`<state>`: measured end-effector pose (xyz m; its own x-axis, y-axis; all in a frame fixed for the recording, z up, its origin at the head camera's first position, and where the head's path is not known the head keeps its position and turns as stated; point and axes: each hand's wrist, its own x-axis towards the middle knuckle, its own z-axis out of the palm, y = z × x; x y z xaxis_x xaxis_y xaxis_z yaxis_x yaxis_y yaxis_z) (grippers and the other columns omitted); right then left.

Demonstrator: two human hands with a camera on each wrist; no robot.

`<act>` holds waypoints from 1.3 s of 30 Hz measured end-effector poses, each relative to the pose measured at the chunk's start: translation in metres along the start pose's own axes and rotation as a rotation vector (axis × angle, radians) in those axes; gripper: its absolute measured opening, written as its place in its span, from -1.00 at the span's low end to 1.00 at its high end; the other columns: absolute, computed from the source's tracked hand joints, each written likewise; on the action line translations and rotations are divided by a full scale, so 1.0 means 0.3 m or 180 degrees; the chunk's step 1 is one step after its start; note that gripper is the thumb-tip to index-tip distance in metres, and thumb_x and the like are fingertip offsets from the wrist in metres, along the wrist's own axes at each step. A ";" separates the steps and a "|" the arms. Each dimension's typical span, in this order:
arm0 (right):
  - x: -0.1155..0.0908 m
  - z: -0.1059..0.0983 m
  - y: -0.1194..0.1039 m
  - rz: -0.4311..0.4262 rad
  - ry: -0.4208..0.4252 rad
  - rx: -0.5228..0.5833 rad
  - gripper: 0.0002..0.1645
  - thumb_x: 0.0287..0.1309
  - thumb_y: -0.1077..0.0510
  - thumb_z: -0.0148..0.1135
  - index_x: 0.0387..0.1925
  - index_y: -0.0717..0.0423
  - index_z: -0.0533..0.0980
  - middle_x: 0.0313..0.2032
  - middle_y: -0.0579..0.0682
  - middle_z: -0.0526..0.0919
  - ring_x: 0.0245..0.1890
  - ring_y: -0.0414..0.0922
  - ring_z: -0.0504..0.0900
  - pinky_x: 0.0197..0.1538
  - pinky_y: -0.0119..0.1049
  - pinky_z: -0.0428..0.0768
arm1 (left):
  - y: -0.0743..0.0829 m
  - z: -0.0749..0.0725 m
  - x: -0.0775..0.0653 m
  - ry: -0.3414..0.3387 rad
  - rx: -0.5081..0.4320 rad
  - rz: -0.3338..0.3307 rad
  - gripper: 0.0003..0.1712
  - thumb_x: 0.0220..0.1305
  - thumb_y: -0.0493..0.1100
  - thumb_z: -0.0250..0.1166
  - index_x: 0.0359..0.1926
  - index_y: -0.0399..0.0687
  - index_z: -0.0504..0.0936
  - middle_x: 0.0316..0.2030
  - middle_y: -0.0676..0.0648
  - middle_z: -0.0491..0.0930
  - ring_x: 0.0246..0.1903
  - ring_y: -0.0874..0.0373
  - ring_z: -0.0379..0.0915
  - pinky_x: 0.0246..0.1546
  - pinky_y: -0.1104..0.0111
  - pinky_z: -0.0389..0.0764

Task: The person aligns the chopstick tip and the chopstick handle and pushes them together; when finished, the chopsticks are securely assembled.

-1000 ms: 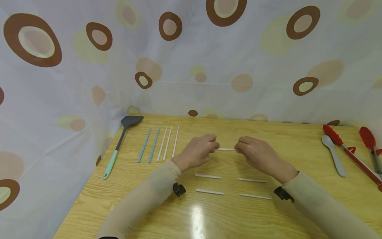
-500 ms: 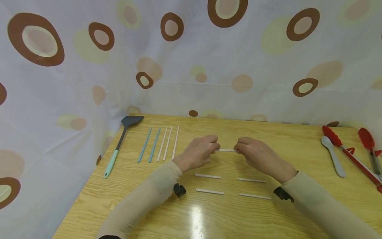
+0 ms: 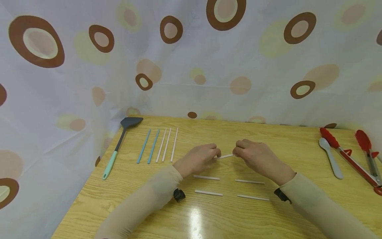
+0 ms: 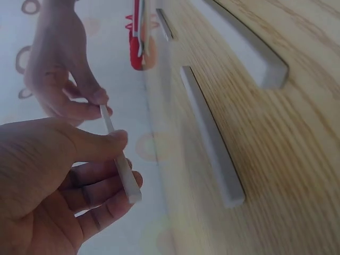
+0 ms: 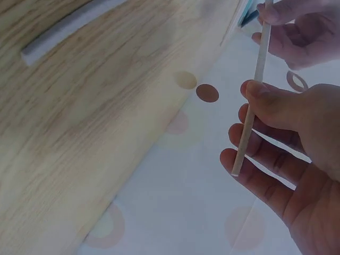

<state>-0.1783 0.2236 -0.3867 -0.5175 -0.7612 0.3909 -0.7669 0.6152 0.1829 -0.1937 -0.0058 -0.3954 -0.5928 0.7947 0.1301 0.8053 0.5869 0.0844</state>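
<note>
You are at a screened-off work corner; the kind of room beyond it cannot be determined. A white sheet [image 3: 206, 54] printed with brown rings closes off your wood-grain tabletop [image 3: 301, 149] behind and at left. Your spatula [image 3: 120, 141], spoon [image 3: 332, 159] and red-tipped tongs [image 3: 358, 167] are kitchenware.

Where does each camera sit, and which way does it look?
Head: on the head, facing forward and down at the table; left hand, right hand, sleeves show.
Left wrist: on that wrist, facing its hand and the white stick; both hands show.
Right wrist: on that wrist, facing its hand and the stick; both hands show.
Shared: both wrist views show the stick, from opposite ends.
</note>
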 end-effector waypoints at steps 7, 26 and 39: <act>0.031 0.003 -0.024 -0.0121 0.0077 -0.0017 -0.86 -0.07 0.23 0.35 -0.46 0.04 0.52 -0.49 -0.08 0.33 -0.53 -0.20 0.29 -0.59 -0.42 0.32 | 0.024 0.003 0.021 0.0243 -0.0178 0.0048 -0.85 0.27 -0.09 0.14 -0.25 -0.03 0.57 -0.42 0.10 0.38 -0.52 0.36 0.26 -0.53 0.64 0.30; 0.020 -0.022 -0.024 0.0124 0.0071 0.0105 -0.67 -0.17 0.20 0.44 -0.27 0.07 0.55 -0.35 -0.03 0.47 -0.37 -0.11 0.46 -0.38 -0.29 0.49 | -0.079 -0.018 0.017 -0.0022 -0.0759 -0.0989 -0.79 0.22 -0.22 0.18 -0.55 -0.13 0.57 -0.70 0.08 0.45 -0.75 0.34 0.33 -0.72 0.56 0.37; -0.090 -0.037 -0.056 0.0501 -0.0975 0.0837 -0.72 -0.10 0.12 0.39 -0.26 -0.02 0.55 -0.32 -0.11 0.49 -0.44 -0.25 0.47 -0.48 -0.40 0.47 | -0.236 -0.016 0.006 -0.0153 -0.1229 -0.1962 -0.68 0.14 -0.39 0.11 -0.73 -0.14 0.40 -0.90 0.04 0.22 -0.88 0.26 0.08 -0.83 0.49 0.22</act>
<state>-0.1473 0.2361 -0.3902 -0.6941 -0.7125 0.1025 -0.7198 0.6855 -0.1092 -0.2518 -0.0466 -0.3964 -0.9323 0.3485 -0.0964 0.2654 0.8406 0.4721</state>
